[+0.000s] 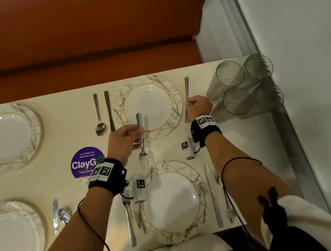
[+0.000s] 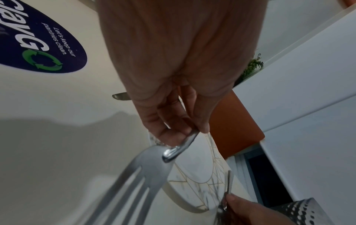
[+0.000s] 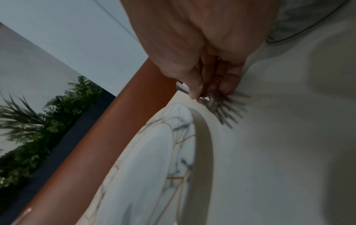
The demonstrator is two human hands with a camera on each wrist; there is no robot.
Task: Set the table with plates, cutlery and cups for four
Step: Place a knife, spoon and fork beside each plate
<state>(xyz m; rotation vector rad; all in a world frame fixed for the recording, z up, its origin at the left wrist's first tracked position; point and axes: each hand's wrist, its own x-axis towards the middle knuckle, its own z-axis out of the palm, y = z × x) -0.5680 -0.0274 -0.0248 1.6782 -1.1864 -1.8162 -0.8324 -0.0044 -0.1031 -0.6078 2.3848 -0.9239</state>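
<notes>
Several marbled plates with gold lines lie on the cream table (image 1: 73,119); the far one (image 1: 150,106) and the near one (image 1: 175,202) are in front of me. My left hand (image 1: 129,138) pinches a steel fork (image 1: 141,142) in the air between those two plates, tines toward me; the left wrist view shows the same fork (image 2: 146,172) under the fingers. My right hand (image 1: 198,105) grips a second fork (image 1: 186,90) at the right of the far plate, its tines low at the table (image 3: 210,105).
Four ribbed clear glasses (image 1: 243,89) stand grouped at the far right corner. A spoon (image 1: 98,116) and knife (image 1: 109,111) lie left of the far plate. More cutlery flanks the near plates. A purple sticker (image 1: 82,161) marks the table. An orange bench (image 1: 79,27) runs behind.
</notes>
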